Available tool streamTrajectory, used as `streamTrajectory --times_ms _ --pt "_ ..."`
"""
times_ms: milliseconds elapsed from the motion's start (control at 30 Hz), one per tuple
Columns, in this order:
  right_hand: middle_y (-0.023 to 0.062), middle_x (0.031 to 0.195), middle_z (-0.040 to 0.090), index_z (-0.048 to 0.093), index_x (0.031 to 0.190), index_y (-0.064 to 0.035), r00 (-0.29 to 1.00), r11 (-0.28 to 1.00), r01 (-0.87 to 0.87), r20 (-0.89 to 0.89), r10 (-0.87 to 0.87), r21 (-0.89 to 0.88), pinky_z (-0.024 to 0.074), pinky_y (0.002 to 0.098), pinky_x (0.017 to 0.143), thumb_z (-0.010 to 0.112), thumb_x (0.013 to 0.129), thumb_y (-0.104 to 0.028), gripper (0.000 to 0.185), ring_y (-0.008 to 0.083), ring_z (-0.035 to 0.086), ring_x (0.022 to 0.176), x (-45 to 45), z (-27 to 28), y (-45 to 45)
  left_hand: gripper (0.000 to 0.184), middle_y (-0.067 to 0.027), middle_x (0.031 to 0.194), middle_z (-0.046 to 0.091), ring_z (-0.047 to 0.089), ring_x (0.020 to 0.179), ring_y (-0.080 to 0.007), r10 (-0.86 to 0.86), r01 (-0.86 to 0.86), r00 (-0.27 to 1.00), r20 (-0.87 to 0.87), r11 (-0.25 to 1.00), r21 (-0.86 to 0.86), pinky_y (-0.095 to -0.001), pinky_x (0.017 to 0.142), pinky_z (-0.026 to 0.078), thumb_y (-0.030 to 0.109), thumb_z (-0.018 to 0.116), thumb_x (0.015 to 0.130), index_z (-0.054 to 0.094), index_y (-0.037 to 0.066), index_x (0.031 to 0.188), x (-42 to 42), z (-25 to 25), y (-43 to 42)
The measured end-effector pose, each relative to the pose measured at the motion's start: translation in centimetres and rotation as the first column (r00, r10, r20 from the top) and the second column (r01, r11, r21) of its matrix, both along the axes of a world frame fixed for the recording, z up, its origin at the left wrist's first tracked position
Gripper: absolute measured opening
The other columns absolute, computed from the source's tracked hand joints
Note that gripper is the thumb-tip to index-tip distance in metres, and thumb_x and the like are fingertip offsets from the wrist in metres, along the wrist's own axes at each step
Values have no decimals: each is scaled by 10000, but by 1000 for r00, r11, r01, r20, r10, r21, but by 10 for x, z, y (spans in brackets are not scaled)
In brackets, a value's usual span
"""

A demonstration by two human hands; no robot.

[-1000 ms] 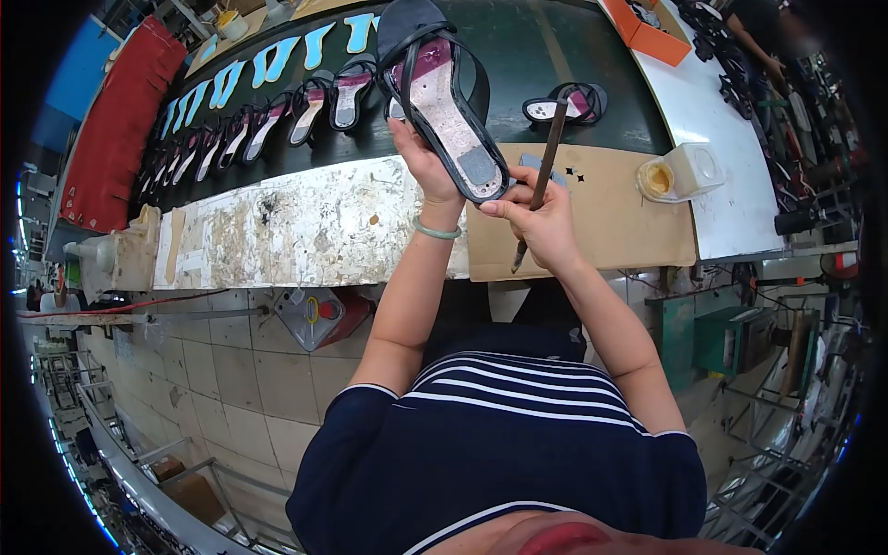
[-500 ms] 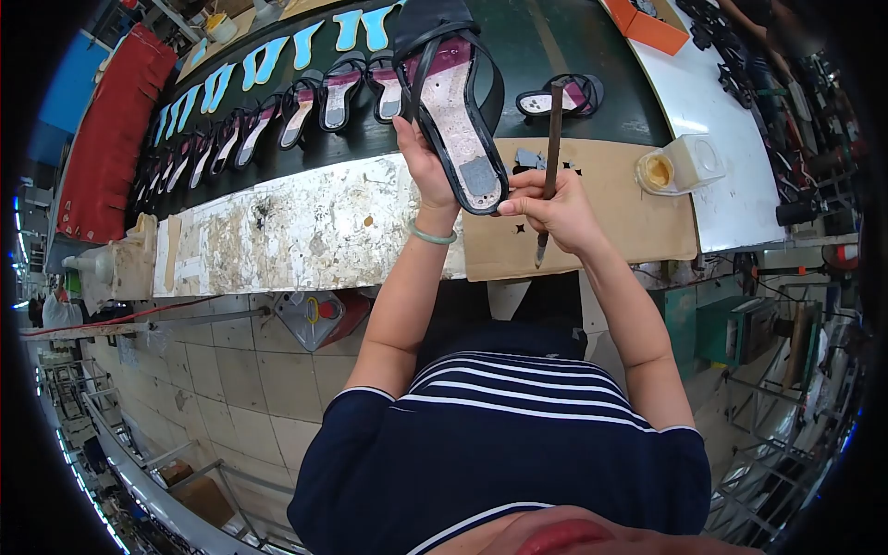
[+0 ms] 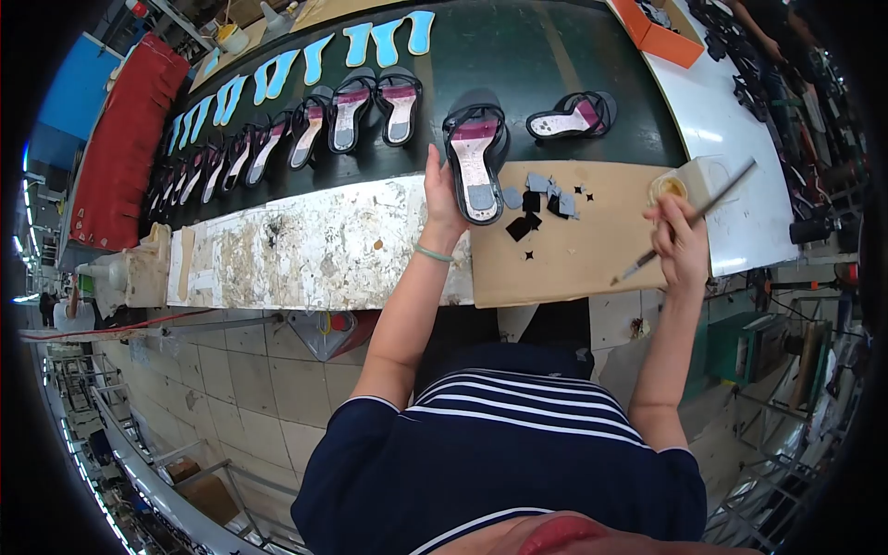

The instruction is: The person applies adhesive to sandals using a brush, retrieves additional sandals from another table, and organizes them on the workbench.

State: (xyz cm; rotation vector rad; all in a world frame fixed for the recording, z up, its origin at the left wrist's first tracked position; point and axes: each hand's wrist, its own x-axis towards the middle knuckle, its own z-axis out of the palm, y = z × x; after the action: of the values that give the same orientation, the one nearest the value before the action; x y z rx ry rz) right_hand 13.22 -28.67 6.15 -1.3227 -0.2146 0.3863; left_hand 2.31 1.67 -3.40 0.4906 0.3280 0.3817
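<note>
A black thong sandal [image 3: 477, 176], with a pale insole, a purple band and a grey heel patch, points away from me at the edge of the cardboard. My left hand [image 3: 444, 203] grips its left side, fingers partly hidden behind it and the thumb sticking up. My right hand [image 3: 680, 242] is closed around a slim brush [image 3: 721, 196], its bristles pointing down to the left over the cardboard. Just beyond that hand is a small pot of yellowish glue [image 3: 671, 189]. Grey and black patches [image 3: 550, 196] lie beside the sandal.
Another sandal [image 3: 573, 118] lies on the green belt [image 3: 518, 55]. A row of sandals [image 3: 350, 116] and blue-faced insoles [image 3: 314, 60] stretches left. The cardboard [image 3: 555, 268] lies beside a stained white board [image 3: 314, 245]. An orange box [image 3: 657, 32] is at the back right.
The sandal has come down and away from my face with my left hand. My right hand has left its heel and moved right with the brush, towards the glue pot.
</note>
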Motion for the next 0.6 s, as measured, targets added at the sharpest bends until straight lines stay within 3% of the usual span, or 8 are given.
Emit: streamTrajectory --times_ms 200,233,333,400,467,533,567,600 --pt "213 953 615 597 911 -2 1000 954 5 -29 4 300 253 195 382 354 1014 -318 412 58 307 375 20 -20 -87 602 -99 984 656 643 809 -242 -37 39 999 -17 991 129 -365 702 539 580 383 925 574 54 1146 79 -55 86" --pt "217 974 611 598 916 7 997 953 64 25 -75 297 285 200 417 333 1017 -333 443 68 339 415 19 -16 -90 569 -96 975 659 645 800 -244 28 -22 999 -29 981 193 -381 700 544 555 390 936 571 60 1149 91 -47 90" --pt "223 1036 598 584 991 43 975 942 196 45 -216 273 368 222 538 278 1018 -388 529 103 418 545 16 -4 -89 577 -105 1022 660 654 833 -241 -55 54 998 -2 974 222 -387 709 558 545 380 943 564 44 1164 118 -42 111" --pt "194 1034 585 533 1105 107 836 801 544 -82 -543 249 359 197 587 283 1012 -418 589 108 432 616 3 23 -60 606 -118 1040 663 668 826 -230 -163 177 984 -72 941 289 -356 688 578 565 407 924 571 35 1170 128 -28 117" --pt "201 1063 572 524 1124 90 827 805 552 -21 -561 216 402 208 601 259 1001 -475 636 131 478 647 6 13 -82 627 -119 1034 666 674 798 -230 -273 305 952 -138 886 350 -343 669 587 579 453 899 576 26 1167 147 -29 131" --pt "229 1070 592 524 1102 67 927 939 315 169 -335 135 454 247 578 205 994 -508 667 166 538 631 10 0 -118 600 -102 1030 670 669 815 -209 -361 422 904 -227 839 345 -360 684 568 584 522 865 596 60 1147 168 -22 138" --pt "229 1025 609 524 1083 68 971 968 130 168 -168 217 500 263 589 201 987 -525 683 191 597 654 9 1 -129 602 -105 1035 668 668 831 -210 -384 463 879 -284 830 312 -365 691 568 584 529 861 597 58 1145 180 -22 139" --pt "229 1025 609 524 1083 68 966 964 154 171 -193 217 500 263 589 201 987 -525 683 191 597 654 9 3 -132 603 -107 1039 667 668 846 -210 -406 503 849 -339 818 279 -371 697 568 584 537 857 598 57 1143 192 -18 139"
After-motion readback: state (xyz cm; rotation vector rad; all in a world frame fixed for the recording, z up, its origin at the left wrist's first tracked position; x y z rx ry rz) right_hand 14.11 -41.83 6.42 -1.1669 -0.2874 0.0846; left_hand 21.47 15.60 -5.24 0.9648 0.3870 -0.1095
